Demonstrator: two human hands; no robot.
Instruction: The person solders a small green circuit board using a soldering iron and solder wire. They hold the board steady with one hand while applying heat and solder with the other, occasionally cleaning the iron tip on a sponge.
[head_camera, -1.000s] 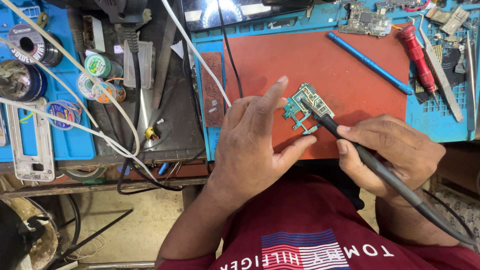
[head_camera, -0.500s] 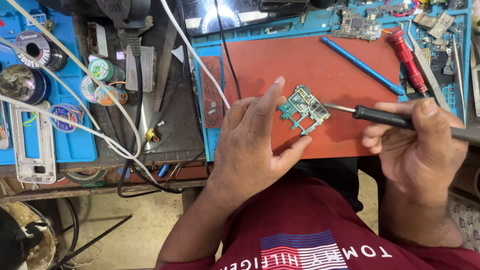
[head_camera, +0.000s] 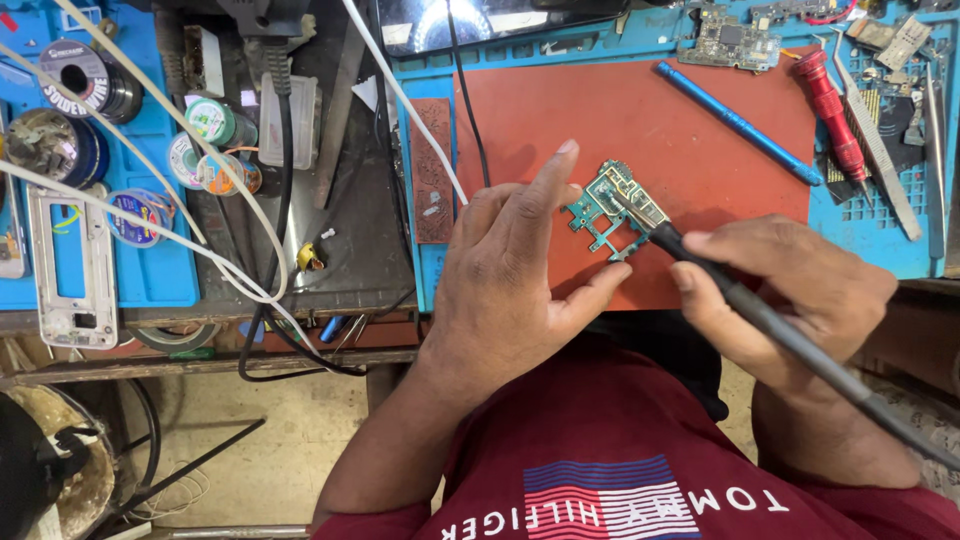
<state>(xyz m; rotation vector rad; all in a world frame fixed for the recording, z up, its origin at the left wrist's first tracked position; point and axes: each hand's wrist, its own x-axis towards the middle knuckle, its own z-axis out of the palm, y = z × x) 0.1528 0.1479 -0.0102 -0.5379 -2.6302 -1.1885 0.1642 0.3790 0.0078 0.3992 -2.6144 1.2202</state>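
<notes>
A small green circuit board (head_camera: 612, 206) lies on the red work mat (head_camera: 640, 130). My left hand (head_camera: 520, 270) rests beside it, fingertips pressing its left edge to steady it. My right hand (head_camera: 790, 290) grips a black soldering iron (head_camera: 760, 315) like a pen, and its tip touches the top of the board. The iron's cable runs off past the lower right corner.
A blue pen-like tool (head_camera: 738, 122), a red screwdriver (head_camera: 835, 120), tweezers (head_camera: 880, 150) and another circuit board (head_camera: 728, 36) lie at the mat's far right. Solder spools (head_camera: 85, 80), tape rolls (head_camera: 215, 120), a phone frame (head_camera: 72, 265) and white cables (head_camera: 180, 220) crowd the left.
My right hand has swung the soldering iron back from a level hold at the right, so its tip again rests on the board. My left hand has stayed on the board.
</notes>
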